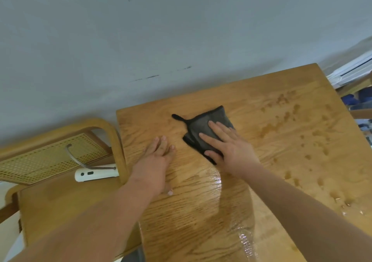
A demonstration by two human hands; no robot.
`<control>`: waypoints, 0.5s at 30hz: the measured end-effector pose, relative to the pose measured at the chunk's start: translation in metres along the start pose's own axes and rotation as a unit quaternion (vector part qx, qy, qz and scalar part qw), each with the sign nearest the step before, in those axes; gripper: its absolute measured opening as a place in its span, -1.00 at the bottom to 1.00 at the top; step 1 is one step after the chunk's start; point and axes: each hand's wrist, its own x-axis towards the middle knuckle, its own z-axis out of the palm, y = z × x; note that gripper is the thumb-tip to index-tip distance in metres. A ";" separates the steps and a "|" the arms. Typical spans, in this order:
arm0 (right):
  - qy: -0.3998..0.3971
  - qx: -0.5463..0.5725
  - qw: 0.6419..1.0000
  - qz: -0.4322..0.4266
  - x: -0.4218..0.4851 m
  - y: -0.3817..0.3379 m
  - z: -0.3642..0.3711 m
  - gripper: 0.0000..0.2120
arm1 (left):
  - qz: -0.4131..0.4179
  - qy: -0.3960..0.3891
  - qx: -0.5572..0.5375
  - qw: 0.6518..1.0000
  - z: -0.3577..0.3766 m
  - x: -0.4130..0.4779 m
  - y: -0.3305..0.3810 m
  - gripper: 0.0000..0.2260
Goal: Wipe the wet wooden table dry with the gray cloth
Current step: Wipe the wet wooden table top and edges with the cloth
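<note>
The wooden table (pixel 281 125) fills the centre and right, with water drops and smears across its right half and a shiny wet streak near the front. A folded gray cloth (pixel 209 125) with a small hanging loop lies flat near the table's far left part. My right hand (pixel 227 147) presses flat on the cloth, fingers spread over it. My left hand (pixel 159 159) rests palm down on bare wood just left of the cloth, fingers together, holding nothing.
A wooden chair with a cane back (pixel 54 157) stands against the table's left edge. On its seat lies a small white device (pixel 96 174) with a metal handle. A grey wall runs behind the table. Cluttered items (pixel 358 99) sit past the right edge.
</note>
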 end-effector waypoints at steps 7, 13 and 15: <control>-0.040 0.052 0.971 0.228 0.065 -0.005 -0.030 -0.41 | -0.002 -0.008 0.015 1.000 -0.001 -0.001 0.003 0.18; 0.014 0.056 0.989 0.133 -0.040 -0.089 0.034 -0.45 | 0.006 0.013 -0.017 1.000 0.003 -0.007 -0.001 0.18; 0.010 0.075 0.986 0.146 -0.082 -0.121 0.056 -0.46 | 0.011 0.015 -0.024 1.000 0.004 -0.011 -0.003 0.19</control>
